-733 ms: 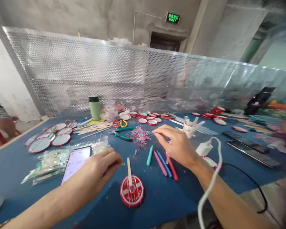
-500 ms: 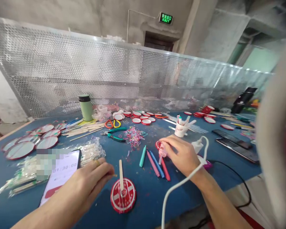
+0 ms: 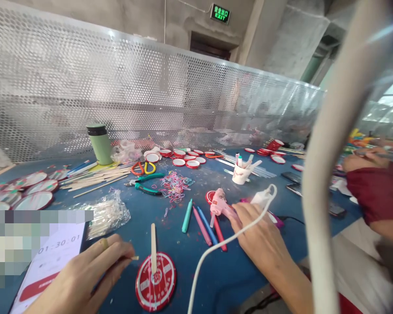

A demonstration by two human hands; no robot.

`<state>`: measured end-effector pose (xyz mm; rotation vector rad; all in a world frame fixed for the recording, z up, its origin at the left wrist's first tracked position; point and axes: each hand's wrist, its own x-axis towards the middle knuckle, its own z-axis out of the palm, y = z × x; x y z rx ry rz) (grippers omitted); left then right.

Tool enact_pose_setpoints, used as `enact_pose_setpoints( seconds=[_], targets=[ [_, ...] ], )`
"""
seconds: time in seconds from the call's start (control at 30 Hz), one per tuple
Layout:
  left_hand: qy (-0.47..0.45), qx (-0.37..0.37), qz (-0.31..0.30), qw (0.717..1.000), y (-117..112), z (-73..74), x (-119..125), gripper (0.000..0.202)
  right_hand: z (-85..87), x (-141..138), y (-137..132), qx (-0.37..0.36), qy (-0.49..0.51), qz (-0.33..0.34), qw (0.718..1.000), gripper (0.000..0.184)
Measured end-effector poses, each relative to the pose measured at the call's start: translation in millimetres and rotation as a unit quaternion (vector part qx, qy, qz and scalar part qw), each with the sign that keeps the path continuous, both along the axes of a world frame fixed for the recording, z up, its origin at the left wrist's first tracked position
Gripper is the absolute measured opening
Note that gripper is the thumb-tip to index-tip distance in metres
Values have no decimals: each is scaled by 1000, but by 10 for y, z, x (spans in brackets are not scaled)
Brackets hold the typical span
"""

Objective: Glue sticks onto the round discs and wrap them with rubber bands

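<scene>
My left hand (image 3: 101, 266) is closed, with the pale tip of a small wooden stick (image 3: 136, 257) poking out between thumb and finger. Just right of it, a round red lid (image 3: 160, 288) lies printed side up, and a flat wooden craft stick (image 3: 153, 248) rests from its middle over the far edge. My right hand (image 3: 253, 226) is wrapped round the handle of a pink glue gun (image 3: 220, 204), whose nozzle points down. Under and beside the nozzle lie red, blue, pink and teal sticks (image 3: 187, 216). Another red lid (image 3: 210, 196) shows behind the gun.
A phone (image 3: 52, 257) with a running timer lies at left, near a bag of sticks (image 3: 108, 213). Farther back are pliers (image 3: 147, 185), paper clips (image 3: 176, 185), a green bottle (image 3: 100, 144) and a cup (image 3: 240, 173). A white cable (image 3: 212, 250) crosses my right wrist. A co-worker's sleeve (image 3: 376, 192) shows at right.
My right hand has shifted from around the glue gun's front to its handle, so more of the gun shows. The view has swung right, bringing a co-worker's arm into sight.
</scene>
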<state>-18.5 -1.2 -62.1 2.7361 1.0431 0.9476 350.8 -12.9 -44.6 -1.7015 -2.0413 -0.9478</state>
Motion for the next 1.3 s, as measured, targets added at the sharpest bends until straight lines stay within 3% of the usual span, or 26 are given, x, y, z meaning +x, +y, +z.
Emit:
enact_pose_setpoints(
  seconds=[0.13,0.23,0.43,0.6,0.7,0.8,0.9,0.97,1.17,1.3],
  targets=[
    [6,-15,-2,1000,-17,5,-8,17,-19,-106,160,-63,-29,-63,996,9],
    [6,-26,-7,1000,-30,59,4,17,-23,-138,227,-120,-26,-118,985,11],
    [6,-46,-14,999,-81,229,59,14,-24,-68,253,-99,-57,-119,986,18],
    [15,-67,-7,998,-84,229,65,19,28,-12,223,-20,-39,-44,998,19],
    [18,-76,-3,997,-70,193,66,21,120,-79,225,-1,-11,54,998,20],
    [21,-86,5,996,-25,145,74,22,235,-208,253,-32,60,157,985,23],
    [12,-72,3,997,49,69,74,22,331,-340,276,-130,186,227,947,22],
    [5,-53,-3,999,90,27,69,23,371,-414,276,-213,264,235,911,25],
    [28,-63,-5,998,57,68,89,21,402,-526,299,-444,442,213,750,46],
    [48,-60,-21,997,-22,146,141,21,375,-534,387,-496,432,212,723,50]
  ],
)
